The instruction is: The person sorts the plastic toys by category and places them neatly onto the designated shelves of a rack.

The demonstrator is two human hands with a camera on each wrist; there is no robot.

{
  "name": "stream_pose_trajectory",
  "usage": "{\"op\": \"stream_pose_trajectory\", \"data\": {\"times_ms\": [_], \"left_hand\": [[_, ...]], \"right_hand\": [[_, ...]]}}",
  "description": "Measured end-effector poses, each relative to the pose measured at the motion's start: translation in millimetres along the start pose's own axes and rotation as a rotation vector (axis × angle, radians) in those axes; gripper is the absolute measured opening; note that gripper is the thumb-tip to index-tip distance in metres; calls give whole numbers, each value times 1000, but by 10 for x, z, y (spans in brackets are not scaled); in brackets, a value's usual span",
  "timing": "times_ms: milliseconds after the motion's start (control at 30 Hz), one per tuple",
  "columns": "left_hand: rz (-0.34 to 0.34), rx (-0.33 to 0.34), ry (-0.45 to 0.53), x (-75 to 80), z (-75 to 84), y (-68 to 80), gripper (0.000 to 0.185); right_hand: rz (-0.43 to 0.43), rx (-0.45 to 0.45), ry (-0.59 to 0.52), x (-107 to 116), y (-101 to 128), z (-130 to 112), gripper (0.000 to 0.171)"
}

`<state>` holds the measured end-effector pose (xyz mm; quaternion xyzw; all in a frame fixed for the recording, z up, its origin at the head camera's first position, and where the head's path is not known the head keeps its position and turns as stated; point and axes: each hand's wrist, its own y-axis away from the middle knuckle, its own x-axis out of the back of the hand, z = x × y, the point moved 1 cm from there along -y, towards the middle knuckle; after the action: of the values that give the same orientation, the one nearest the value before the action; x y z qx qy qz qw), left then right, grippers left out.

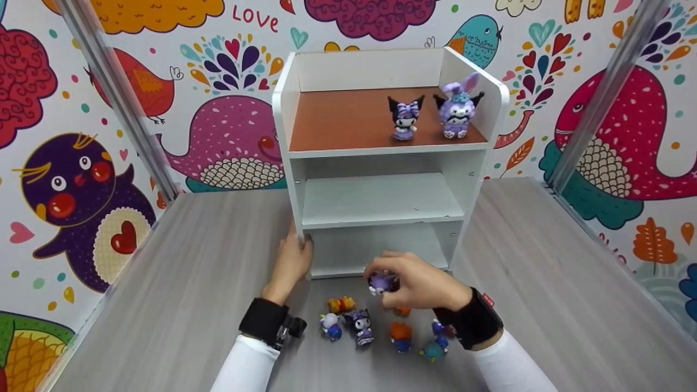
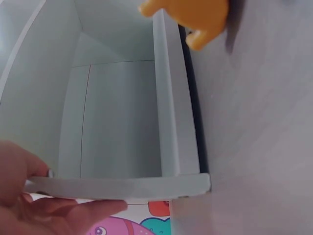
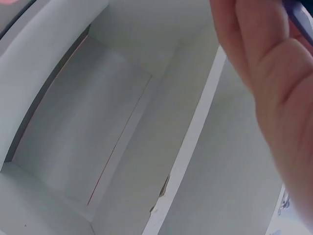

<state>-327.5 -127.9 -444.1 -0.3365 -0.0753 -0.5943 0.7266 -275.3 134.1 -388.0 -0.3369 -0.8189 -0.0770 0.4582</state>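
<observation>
A white shelf unit [image 1: 381, 223] with a brown top stands in the middle of the head view. My left hand [image 1: 293, 258] holds its left side panel low down; in the left wrist view the thumb is inside the panel [image 2: 117, 187] and the fingers are outside. In front of the lowest compartment, my right hand [image 1: 416, 280] pinches a small purple figurine [image 1: 384, 283], partly covered by the fingers. In the right wrist view, the right hand [image 3: 274, 83] hides nearly all of that figurine. Two purple-and-black figurines, one bow-wearing [image 1: 405, 118] and one fluffy [image 1: 457, 111], stand on the top.
Several figurines lie on the grey floor before the shelf: a yellow-red one [image 1: 341, 304], a white-and-blue one [image 1: 331, 325], a black-and-purple one [image 1: 361, 328], an orange-haired one [image 1: 401, 336], and teal and blue ones [image 1: 434, 348]. Cartoon-printed walls [image 1: 228, 141] surround the area.
</observation>
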Motion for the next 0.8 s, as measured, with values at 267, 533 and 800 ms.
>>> {"op": "stream_pose_trajectory", "data": {"times_ms": [267, 533, 800], "left_hand": [[3, -6, 13, -10, -8, -8, 56], [2, -7, 9, -14, -10, 7, 54], [-3, -1, 14, -12, -14, -7, 56]], "right_hand": [[59, 18, 23, 40, 20, 5, 47], [130, -6, 3, 90, 65, -50, 42], [195, 34, -71, 125, 67, -147, 39]]}}
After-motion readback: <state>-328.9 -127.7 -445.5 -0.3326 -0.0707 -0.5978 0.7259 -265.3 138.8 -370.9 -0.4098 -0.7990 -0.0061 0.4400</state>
